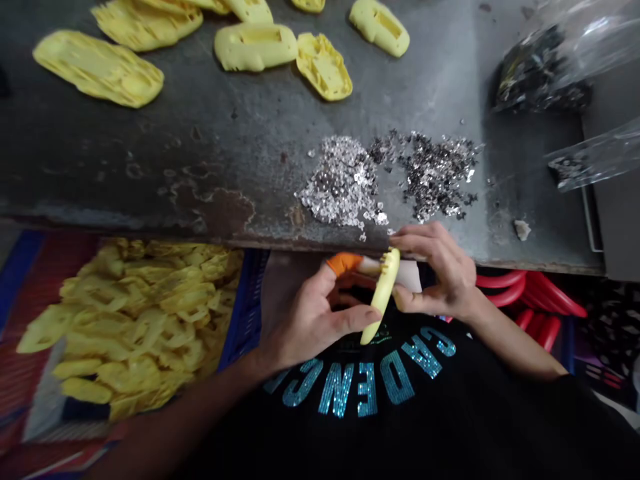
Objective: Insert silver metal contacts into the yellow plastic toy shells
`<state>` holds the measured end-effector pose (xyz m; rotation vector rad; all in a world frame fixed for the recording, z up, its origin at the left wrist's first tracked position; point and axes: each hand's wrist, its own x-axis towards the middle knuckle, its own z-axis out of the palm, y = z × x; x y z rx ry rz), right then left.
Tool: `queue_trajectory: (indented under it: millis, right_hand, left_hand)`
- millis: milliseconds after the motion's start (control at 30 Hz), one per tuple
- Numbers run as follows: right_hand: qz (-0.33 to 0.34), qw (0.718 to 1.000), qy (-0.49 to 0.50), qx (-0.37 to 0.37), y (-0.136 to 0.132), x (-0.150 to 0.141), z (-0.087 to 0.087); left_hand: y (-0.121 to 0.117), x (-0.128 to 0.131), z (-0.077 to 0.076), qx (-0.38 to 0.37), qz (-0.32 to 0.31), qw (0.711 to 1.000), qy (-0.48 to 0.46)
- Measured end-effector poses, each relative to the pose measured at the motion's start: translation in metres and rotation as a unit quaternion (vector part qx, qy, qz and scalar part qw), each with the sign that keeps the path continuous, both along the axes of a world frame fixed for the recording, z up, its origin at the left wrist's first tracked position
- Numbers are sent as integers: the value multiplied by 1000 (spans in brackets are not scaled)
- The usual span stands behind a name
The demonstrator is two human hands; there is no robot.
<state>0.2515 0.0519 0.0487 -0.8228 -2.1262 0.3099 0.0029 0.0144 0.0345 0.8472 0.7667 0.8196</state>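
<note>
L hand (310, 320) & R hand (440, 273): fingers pinching a long curved yellow plastic piece (383, 297) just off the bench edge, orange fingertip cover (343, 263) on L. Blue-rimmed crate (245, 300) heaped w/ similar yellow pieces; clear plastic bag (543, 70) of dark glittery bits lies on dark metal bench (200, 167), by loose silver sequins (340, 180).

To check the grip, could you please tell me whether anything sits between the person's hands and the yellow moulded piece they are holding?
Nothing visible does: the left hand and the right hand both touch the yellow moulded piece directly.
</note>
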Motion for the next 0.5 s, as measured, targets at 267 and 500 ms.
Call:
queue_trajectory:
  millis: [267,500]
  right_hand:
    - [-45,978,171,112,-3,12,-60]
    - [-59,960,254,105,-6,5,-76]
  left_hand:
    - [-2,11,29,333,-18,892,306]
    - [-2,25,33,566,65,713,409]
